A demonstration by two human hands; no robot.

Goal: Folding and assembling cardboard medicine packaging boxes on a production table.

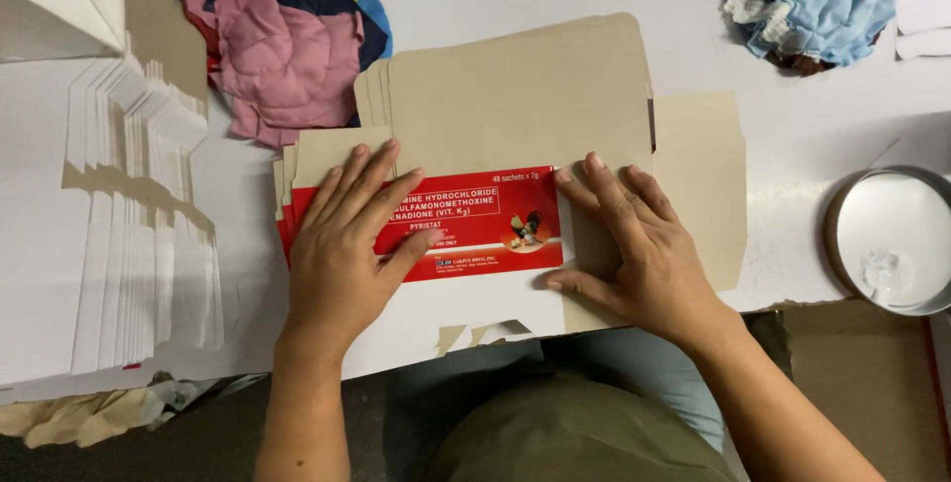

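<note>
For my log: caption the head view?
Both hands, left hand and right hand, press a flat carton with red panel.

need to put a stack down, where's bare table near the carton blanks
Bare white table lies right of the carton blanks, between the blue rag above and the round tin below. A narrower strip runs between the white card stacks and the left hand. The pink rag crowds the upper left; the right hand presses the blanks.

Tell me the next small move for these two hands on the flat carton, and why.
Probably run the right hand along the fold to crease it: the red panel is already folded over the brown carton blank, and the left hand lies flat on it, pinning it.
</note>
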